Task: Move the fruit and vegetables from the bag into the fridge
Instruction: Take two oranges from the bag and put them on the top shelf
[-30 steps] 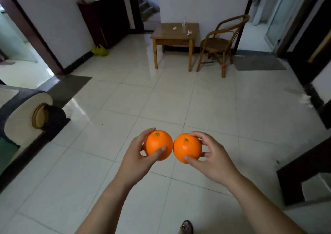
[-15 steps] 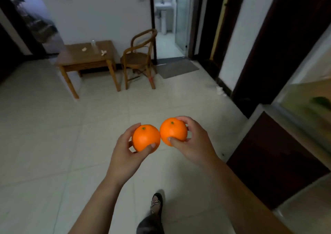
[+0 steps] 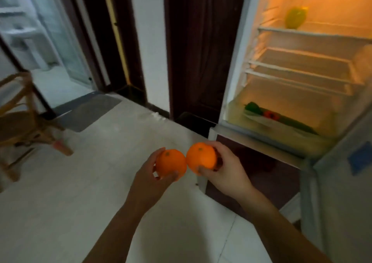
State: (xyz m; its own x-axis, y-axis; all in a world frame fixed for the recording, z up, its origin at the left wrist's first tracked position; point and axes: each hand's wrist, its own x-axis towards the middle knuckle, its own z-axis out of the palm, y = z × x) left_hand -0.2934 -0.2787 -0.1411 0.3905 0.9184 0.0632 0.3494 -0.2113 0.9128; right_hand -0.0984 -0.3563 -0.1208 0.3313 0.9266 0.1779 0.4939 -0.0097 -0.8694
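My left hand grips one orange and my right hand grips a second orange; the two fruits touch side by side in front of me. The fridge stands open at the upper right, lit inside. A yellow-green pepper sits on its top shelf. The bottom drawer holds a green vegetable, a small red one and a long green one. The bag is out of view.
The open fridge door stands at the right edge. A dark wooden door is left of the fridge. A wooden chair stands at the left, and a grey mat lies before a bright doorway.
My view has swung to the right, from the table and chair to the open fridge. Both hands keep the oranges held together in front of me.
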